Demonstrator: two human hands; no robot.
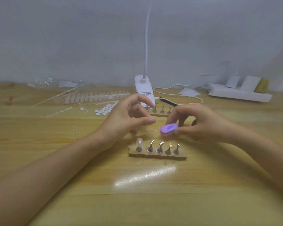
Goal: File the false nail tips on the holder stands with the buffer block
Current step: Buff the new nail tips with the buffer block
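While the right grip (203,124) pinches the purple buffer (168,128) just above the near stand (157,155) on the worktop (153,196), the left grip (129,118) hovers beside it, thumb and fingers apart. One nail tip (139,142) sits on that stand's leftmost peg.

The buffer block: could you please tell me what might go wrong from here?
The single nail tip sits on a slim peg of the near holder stand, which the left hand is not steadying; filing pressure may knock it off. The right hand only pinches the buffer block, so it could slip.
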